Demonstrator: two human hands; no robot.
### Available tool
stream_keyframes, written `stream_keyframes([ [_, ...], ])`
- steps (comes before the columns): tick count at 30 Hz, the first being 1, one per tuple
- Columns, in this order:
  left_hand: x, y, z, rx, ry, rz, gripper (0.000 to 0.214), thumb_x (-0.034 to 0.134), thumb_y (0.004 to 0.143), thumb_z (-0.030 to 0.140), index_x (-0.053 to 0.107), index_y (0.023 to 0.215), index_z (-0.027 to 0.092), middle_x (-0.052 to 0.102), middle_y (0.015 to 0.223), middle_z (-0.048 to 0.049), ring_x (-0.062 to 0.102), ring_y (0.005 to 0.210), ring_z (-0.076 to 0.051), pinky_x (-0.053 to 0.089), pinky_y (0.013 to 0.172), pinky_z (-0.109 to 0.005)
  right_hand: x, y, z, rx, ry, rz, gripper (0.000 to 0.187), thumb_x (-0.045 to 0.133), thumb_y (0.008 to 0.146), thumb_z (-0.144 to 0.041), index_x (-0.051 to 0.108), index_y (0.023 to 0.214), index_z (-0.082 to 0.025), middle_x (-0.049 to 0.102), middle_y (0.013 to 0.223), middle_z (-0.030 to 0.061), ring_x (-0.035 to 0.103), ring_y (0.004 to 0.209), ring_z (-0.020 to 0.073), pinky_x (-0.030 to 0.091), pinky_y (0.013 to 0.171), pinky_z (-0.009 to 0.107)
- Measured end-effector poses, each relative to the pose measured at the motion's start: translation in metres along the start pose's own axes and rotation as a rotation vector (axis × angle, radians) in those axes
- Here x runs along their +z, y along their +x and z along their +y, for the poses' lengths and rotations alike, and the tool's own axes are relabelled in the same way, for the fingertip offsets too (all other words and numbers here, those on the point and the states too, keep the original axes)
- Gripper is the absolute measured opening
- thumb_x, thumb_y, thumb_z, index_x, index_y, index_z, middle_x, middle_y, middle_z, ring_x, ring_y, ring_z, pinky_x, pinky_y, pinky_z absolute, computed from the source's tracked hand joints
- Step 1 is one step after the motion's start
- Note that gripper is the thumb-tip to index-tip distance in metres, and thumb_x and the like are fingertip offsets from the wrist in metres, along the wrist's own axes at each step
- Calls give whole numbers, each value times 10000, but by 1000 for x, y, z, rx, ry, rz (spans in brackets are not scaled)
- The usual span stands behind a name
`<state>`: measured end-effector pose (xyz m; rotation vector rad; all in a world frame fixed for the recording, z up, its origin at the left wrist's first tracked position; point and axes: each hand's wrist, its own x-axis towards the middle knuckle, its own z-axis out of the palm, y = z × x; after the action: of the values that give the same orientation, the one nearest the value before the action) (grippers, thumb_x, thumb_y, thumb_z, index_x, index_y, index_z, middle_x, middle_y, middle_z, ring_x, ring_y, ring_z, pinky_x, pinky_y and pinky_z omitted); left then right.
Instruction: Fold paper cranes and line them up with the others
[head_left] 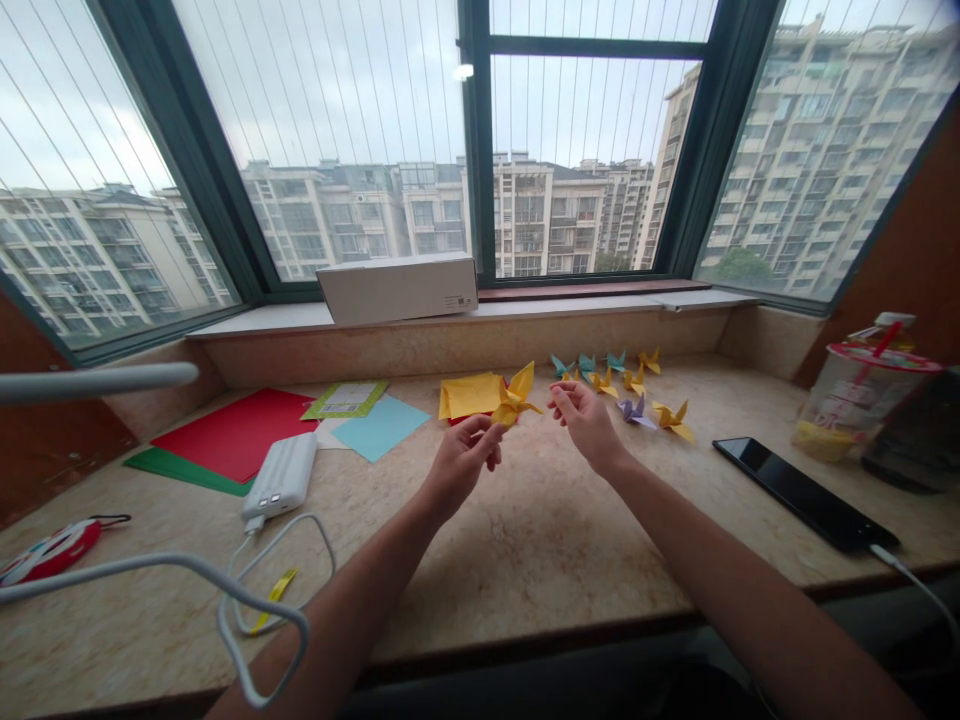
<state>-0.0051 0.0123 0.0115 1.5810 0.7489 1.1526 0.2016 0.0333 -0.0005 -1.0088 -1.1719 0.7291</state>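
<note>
A: What's the setting?
B: A broad window [600, 150] takes up the far side, with apartment blocks [547, 220] beyond. Below it runs a stone-patterned tabletop [540, 570].

A: What lies about?
B: A white box [397, 292] rests on the far sill [547, 308]. A red sheet [236, 430] lies on the left, a phone [802, 493] on the right, a power bank [285, 473] near the red sheet. More cranes [673, 421] sit just right of centre, toward the far edge.

A: And the hands?
B: The left hand [466, 455] pinches a yellow crane [517, 395] low down, mid-scene. The right hand [587, 420] is just to its right, apart from it, fingertips pressed together; I cannot tell whether they hold anything.

A: How to work it well?
B: I'd take this as shaping the folds. Keep the left pinch light, on the thick base, so the body isn't crushed. Bend one wing at a time along its crease; yanking a tip could tear it. Mind the right wrist near those other cranes.
</note>
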Motion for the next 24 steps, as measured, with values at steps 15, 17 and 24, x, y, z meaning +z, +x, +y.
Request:
stream_keyframes([
  [15, -4, 4, -10, -74, 123, -37, 343, 631, 840, 471, 629, 849, 128, 557, 612, 14, 505, 518, -99, 410, 472, -205, 7, -15, -3, -383, -461, -162, 224, 578, 907, -364, 704, 902, -179, 705, 842, 56, 588, 719, 176, 448, 663, 300],
  [17, -5, 6, -12, -74, 143, 16, 375, 611, 847, 493, 635, 890, 121, 573, 651, 1, 528, 547, -109, 433, 482, -213, 7, -15, -4, -397, -486, -134, 211, 577, 907, -339, 705, 870, -176, 703, 805, 46, 584, 695, 166, 448, 657, 289],
  [24, -12, 11, -16, -44, 193, 212, 489, 668, 793, 482, 604, 1115, 121, 663, 956, -96, 616, 737, -167, 496, 519, -239, 8, -16, -2, -450, -512, -230, 162, 604, 891, -287, 723, 855, -184, 714, 780, 39, 603, 678, 156, 455, 646, 270],
])
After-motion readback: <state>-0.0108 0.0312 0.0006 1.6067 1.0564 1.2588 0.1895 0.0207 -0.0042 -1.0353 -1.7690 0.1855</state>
